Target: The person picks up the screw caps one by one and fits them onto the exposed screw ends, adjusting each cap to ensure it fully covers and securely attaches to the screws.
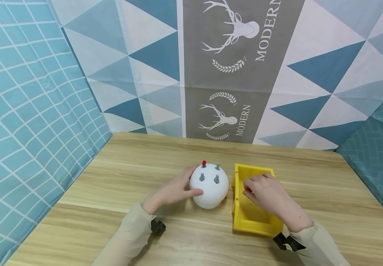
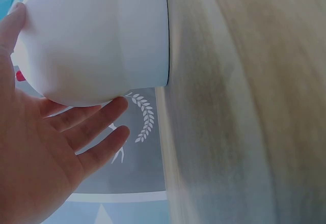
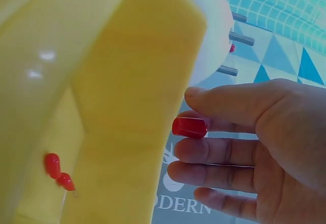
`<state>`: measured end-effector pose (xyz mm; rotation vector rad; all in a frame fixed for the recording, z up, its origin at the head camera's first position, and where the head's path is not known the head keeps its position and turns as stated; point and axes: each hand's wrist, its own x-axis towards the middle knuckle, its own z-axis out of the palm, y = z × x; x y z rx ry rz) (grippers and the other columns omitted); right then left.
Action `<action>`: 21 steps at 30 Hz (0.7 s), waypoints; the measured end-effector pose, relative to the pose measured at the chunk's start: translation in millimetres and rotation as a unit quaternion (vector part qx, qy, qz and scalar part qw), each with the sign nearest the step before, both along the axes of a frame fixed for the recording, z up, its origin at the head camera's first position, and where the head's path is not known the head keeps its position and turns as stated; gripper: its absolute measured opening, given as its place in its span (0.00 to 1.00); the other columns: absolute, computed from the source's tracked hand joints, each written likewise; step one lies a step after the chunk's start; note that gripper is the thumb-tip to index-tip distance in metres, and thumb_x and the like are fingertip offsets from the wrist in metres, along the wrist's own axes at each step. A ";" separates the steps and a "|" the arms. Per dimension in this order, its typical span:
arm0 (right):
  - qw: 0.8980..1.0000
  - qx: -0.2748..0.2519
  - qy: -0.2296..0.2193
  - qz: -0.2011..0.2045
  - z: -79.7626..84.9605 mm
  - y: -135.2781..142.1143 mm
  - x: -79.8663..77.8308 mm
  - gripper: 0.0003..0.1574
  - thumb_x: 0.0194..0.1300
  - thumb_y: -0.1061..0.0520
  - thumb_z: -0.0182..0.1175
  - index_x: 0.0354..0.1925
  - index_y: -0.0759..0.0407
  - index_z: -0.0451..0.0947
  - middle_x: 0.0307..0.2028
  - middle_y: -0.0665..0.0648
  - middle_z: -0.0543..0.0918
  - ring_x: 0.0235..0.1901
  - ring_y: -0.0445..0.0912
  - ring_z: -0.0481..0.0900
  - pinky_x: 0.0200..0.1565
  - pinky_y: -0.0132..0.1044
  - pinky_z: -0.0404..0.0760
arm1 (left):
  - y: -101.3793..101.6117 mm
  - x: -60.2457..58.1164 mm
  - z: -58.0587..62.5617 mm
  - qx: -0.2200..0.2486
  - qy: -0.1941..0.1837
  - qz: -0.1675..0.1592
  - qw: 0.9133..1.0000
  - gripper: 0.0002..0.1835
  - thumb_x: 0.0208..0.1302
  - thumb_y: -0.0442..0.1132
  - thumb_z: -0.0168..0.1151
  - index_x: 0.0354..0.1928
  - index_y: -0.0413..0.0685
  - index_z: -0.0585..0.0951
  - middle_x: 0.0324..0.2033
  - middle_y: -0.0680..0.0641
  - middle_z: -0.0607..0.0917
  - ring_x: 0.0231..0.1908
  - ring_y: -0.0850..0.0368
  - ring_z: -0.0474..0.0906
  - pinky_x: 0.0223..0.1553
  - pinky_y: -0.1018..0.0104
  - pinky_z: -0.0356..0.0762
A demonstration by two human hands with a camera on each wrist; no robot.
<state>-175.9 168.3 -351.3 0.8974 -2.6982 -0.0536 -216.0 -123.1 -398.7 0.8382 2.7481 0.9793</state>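
A white rounded dome (image 1: 209, 192) stands on the wooden table with several grey metal pegs (image 1: 216, 179) rising from its top. The far left peg wears a red cap (image 1: 204, 163). My left hand (image 1: 175, 188) holds the dome's left side, thumb in front and fingers reaching behind; two fingers stand partly off the surface in the left wrist view. Over the yellow bin (image 1: 258, 226), my right hand (image 1: 268, 194) holds a small red cap (image 3: 189, 127) between thumb and fingers. Two more red caps (image 3: 52, 165) lie inside the bin.
The bin sits just right of the dome on the wooden table (image 1: 138, 162). A patterned cloth backdrop (image 1: 218, 74) closes off the far side, and blue tiled cloth (image 1: 28, 111) hangs at the left. Both wrists wear black straps.
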 end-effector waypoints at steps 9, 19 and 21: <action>1.000 -0.024 -0.010 -0.002 10.1 -4.2 -2.0 0.06 0.52 0.56 0.62 0.24 0.51 0.74 0.21 0.44 0.75 0.22 0.39 0.67 0.36 0.43 0.71 | -0.2 1.3 0.4 -0.005 -0.003 0.004 1.000 0.50 0.51 0.69 0.55 0.71 0.56 0.48 0.68 0.50 0.56 0.66 0.54 0.55 0.63 0.53 0.58; 0.999 -0.043 0.006 -0.001 18.5 -14.4 -5.7 0.04 0.51 0.62 0.58 0.28 0.54 0.76 0.23 0.46 0.77 0.24 0.40 0.71 0.37 0.42 0.70 | -0.1 -0.2 0.4 -0.007 0.002 0.000 1.000 0.50 0.50 0.70 0.54 0.70 0.59 0.48 0.67 0.50 0.57 0.65 0.54 0.55 0.62 0.53 0.59; 0.999 -0.050 0.018 0.003 19.1 -17.1 -6.4 0.04 0.52 0.62 0.58 0.28 0.54 0.77 0.24 0.47 0.78 0.24 0.41 0.71 0.36 0.42 0.70 | 0.0 -0.6 0.6 -0.005 -0.002 -0.001 1.000 0.50 0.50 0.70 0.54 0.70 0.60 0.48 0.67 0.50 0.57 0.65 0.55 0.56 0.62 0.53 0.59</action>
